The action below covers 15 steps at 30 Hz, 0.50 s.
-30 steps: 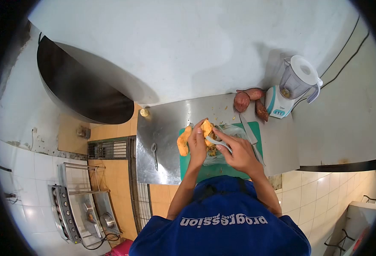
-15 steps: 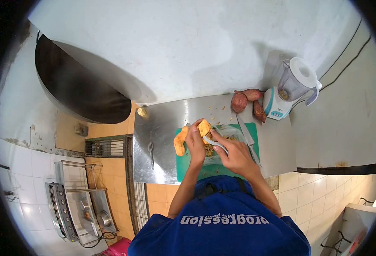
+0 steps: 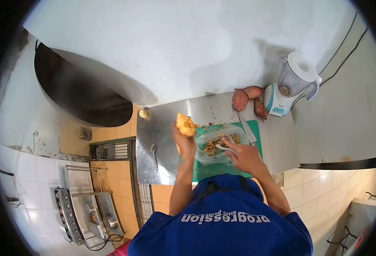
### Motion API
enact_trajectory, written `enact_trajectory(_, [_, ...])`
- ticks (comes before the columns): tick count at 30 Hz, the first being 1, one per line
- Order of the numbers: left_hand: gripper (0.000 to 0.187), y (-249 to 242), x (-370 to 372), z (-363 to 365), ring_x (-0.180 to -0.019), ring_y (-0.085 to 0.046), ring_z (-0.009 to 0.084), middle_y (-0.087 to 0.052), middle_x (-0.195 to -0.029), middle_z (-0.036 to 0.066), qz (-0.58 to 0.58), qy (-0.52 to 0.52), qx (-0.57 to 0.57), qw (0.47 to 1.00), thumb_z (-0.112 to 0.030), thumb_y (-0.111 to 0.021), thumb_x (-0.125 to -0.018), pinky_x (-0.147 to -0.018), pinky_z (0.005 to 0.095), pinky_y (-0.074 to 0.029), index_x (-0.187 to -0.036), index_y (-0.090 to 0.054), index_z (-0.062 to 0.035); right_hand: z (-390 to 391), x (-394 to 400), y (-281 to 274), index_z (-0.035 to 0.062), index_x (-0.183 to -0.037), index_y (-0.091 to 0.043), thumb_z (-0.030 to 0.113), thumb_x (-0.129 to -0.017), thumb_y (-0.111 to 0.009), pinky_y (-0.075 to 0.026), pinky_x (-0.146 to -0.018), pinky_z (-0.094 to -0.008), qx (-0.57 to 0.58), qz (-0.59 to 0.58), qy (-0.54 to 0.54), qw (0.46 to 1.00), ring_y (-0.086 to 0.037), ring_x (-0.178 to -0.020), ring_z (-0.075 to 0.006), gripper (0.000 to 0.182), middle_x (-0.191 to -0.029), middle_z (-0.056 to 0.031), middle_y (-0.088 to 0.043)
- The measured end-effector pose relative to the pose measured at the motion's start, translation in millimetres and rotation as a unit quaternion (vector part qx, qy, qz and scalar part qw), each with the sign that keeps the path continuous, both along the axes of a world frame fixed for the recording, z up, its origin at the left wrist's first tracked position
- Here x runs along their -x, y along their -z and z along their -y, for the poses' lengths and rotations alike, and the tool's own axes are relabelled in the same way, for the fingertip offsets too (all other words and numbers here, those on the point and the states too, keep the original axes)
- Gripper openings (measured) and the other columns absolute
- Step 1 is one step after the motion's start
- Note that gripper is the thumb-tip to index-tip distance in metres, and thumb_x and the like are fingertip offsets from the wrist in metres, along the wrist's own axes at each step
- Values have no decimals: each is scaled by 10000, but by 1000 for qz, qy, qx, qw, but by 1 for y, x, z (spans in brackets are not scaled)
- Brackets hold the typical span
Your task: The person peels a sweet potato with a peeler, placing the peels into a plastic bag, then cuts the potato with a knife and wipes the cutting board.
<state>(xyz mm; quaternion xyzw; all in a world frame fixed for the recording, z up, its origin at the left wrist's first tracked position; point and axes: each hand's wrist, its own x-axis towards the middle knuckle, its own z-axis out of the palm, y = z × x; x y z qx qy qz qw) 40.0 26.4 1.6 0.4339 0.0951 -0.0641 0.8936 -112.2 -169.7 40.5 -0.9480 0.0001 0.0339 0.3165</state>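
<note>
A peeled orange sweet potato (image 3: 185, 125) is in my left hand (image 3: 186, 145), lifted above the left part of the green cutting board (image 3: 203, 173). My right hand (image 3: 247, 158) is closed around a peeler (image 3: 224, 149) with a pale handle. It hovers over a clear plastic bag (image 3: 204, 160) that lies on the board with brown and orange peelings (image 3: 212, 147) in it. The peeler is apart from the sweet potato. Behind my left wrist, a sliver of another orange piece shows; the rest is hidden. A knife (image 3: 247, 128) rests along the board's right side.
Unpeeled sweet potatoes (image 3: 240, 100) lie at the back of the steel table (image 3: 147, 132), beside a blender (image 3: 288, 83). A spoon (image 3: 154, 157) and a small yellow-topped container (image 3: 143, 113) are on the left. A large wok (image 3: 77, 89) hangs at the upper left.
My left hand has moved left and away from the board's middle with the sweet potato. My right hand has come apart from it, lower and right, uncovering the bag of peelings.
</note>
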Motion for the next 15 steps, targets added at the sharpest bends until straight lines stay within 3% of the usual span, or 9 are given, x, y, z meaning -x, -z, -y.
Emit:
enact_trajectory(4, [496,-4,-6,-25,-774,-649,184,-668,-994,76,-33,63,-14,997,-484,-384,-1040,-538,294,-432,-1181,-606,-64,24,-6,12,243,-1439,-559,330,-960,-630,-527,-734,-478,33,20,68,997,-681,-815,-374,492,-924,-177,-718])
enact_trajectory(7, [478,6,6,-19,-760,-634,184,-680,-1037,63,-81,92,13,992,-506,-436,-1022,-491,265,-409,-1189,-604,-91,19,-14,6,231,-1437,-561,294,-960,-629,-530,-765,-462,-39,34,82,995,-681,-861,-391,485,-987,-188,-722])
enact_trajectory(10, [418,3,27,-7,-786,-612,140,-664,-1018,39,-76,114,-7,991,-458,-512,-1010,-515,264,-417,-1216,-602,-105,-3,-26,-1,201,-1439,-556,252,-961,-621,-525,-811,-452,-121,37,57,990,-675,-925,-410,485,-1074,-215,-711])
enact_trajectory(12, [390,1,38,-2,-847,-598,101,-640,-1027,25,-13,130,-45,990,-390,-532,-1021,-569,271,-445,-1253,-584,-80,-17,-34,-4,187,-1433,-560,306,-964,-615,-518,-768,-493,-186,126,19,974,-669,-840,-418,487,-975,-209,-713])
enact_trajectory(15, [375,-1,45,2,-857,-597,102,-631,-1032,30,13,119,-116,986,-345,-514,-1039,-606,270,-464,-1267,-572,-53,-24,-40,-16,141,-1437,-549,258,-961,-613,-513,-832,-466,-182,57,5,982,-656,-955,-431,494,-1098,-235,-693])
